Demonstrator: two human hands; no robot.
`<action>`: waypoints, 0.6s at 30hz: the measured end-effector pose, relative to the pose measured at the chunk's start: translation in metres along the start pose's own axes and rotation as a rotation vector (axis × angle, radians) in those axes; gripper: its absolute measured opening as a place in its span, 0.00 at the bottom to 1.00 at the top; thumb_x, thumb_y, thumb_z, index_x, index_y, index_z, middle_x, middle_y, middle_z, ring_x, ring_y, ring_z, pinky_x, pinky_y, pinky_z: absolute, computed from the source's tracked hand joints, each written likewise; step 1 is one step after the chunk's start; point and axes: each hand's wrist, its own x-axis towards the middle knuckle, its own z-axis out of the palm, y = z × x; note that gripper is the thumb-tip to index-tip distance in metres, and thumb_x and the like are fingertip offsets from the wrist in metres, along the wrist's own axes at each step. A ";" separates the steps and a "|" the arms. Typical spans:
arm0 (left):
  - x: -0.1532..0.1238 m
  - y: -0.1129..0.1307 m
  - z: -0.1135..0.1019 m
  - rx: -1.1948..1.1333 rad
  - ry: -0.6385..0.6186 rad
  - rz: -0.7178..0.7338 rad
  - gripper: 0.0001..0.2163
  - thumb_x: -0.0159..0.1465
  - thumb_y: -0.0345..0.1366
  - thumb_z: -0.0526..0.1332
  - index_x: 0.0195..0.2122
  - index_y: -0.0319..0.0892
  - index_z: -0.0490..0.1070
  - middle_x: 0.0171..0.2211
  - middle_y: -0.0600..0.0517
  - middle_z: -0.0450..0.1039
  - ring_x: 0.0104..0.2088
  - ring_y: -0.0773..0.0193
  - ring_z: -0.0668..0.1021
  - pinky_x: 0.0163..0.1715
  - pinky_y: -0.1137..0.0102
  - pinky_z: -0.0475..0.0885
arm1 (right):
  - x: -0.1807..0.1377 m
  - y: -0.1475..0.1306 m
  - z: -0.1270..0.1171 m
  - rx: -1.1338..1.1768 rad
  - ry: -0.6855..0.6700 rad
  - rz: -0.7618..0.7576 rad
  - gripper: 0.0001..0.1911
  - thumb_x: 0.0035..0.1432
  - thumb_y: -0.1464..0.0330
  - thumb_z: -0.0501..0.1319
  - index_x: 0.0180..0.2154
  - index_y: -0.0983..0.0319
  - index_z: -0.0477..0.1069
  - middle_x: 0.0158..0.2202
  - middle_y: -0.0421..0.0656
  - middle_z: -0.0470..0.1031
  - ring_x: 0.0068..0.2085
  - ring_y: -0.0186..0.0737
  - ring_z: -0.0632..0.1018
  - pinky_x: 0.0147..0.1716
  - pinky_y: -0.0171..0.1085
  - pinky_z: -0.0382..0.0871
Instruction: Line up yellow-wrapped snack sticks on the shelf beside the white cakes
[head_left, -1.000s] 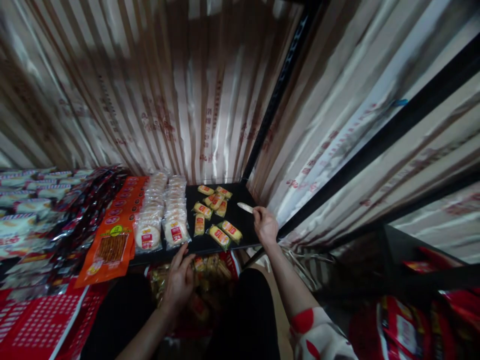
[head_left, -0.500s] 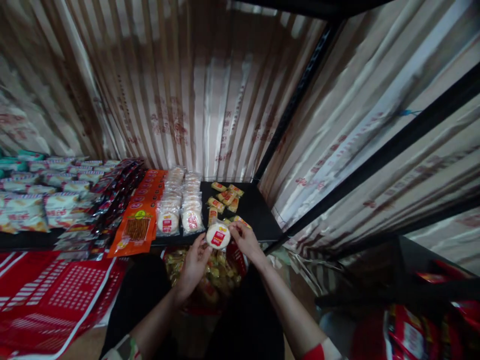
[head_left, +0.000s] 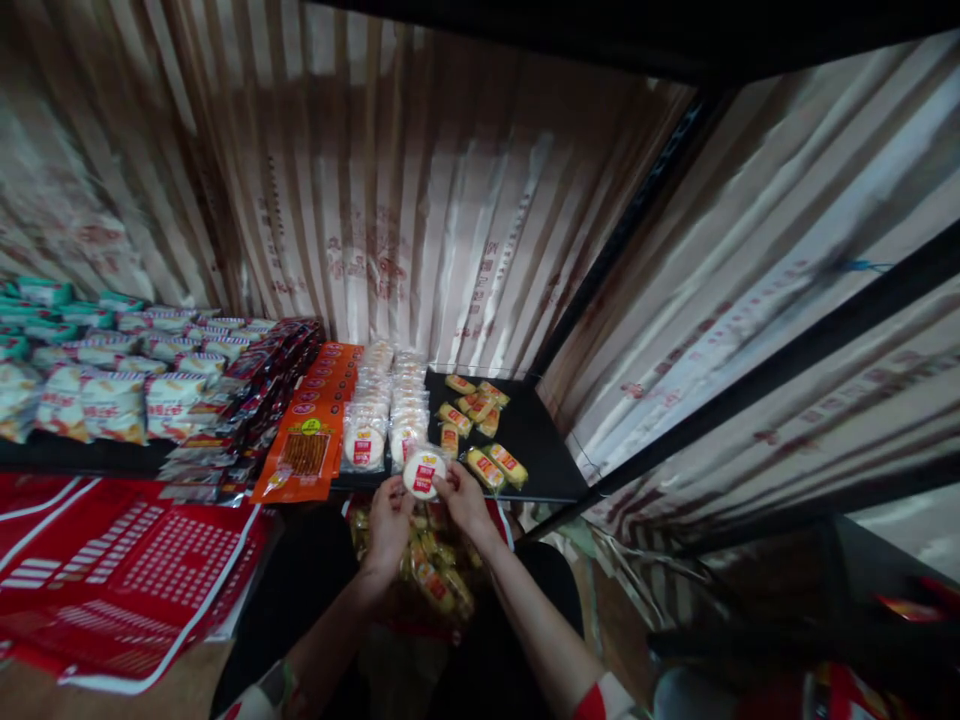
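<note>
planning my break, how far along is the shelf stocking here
Done: two rows of round packs stand on the shelf, with yellow packets lying loose beside them. In hand: the left hand and right hand hold one round pack at the front edge. Left, probably: the bag below holds more packets.

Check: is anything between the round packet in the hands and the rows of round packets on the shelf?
Nothing visible. The left hand and right hand hold the round packet just before the rows; yellow packets lie to its right.
</note>
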 end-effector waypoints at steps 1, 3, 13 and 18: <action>0.001 -0.001 -0.003 0.063 0.037 0.051 0.14 0.56 0.31 0.56 0.45 0.37 0.66 0.40 0.45 0.71 0.30 0.68 0.76 0.30 0.71 0.73 | 0.005 0.000 0.003 -0.047 0.008 -0.008 0.12 0.48 0.62 0.58 0.34 0.61 0.69 0.26 0.40 0.74 0.27 0.37 0.74 0.27 0.35 0.68; 0.002 -0.001 -0.009 0.183 0.098 0.167 0.16 0.56 0.28 0.54 0.46 0.37 0.66 0.45 0.43 0.68 0.32 0.68 0.76 0.36 0.68 0.74 | 0.013 0.000 0.009 -0.165 0.023 -0.031 0.11 0.49 0.62 0.57 0.33 0.61 0.69 0.27 0.41 0.75 0.27 0.38 0.74 0.29 0.36 0.69; 0.012 -0.007 -0.012 0.474 0.009 0.371 0.20 0.55 0.22 0.50 0.49 0.37 0.67 0.54 0.42 0.62 0.54 0.58 0.69 0.55 0.61 0.65 | 0.031 0.009 0.031 -0.496 0.215 -0.171 0.12 0.49 0.68 0.57 0.38 0.62 0.71 0.33 0.44 0.74 0.32 0.40 0.74 0.37 0.39 0.69; 0.017 -0.010 -0.007 0.547 -0.011 0.386 0.22 0.55 0.22 0.50 0.51 0.35 0.66 0.57 0.41 0.59 0.57 0.56 0.66 0.56 0.61 0.63 | 0.031 0.018 0.032 -0.506 0.234 -0.244 0.20 0.48 0.67 0.59 0.46 0.63 0.68 0.40 0.48 0.71 0.39 0.44 0.73 0.41 0.42 0.69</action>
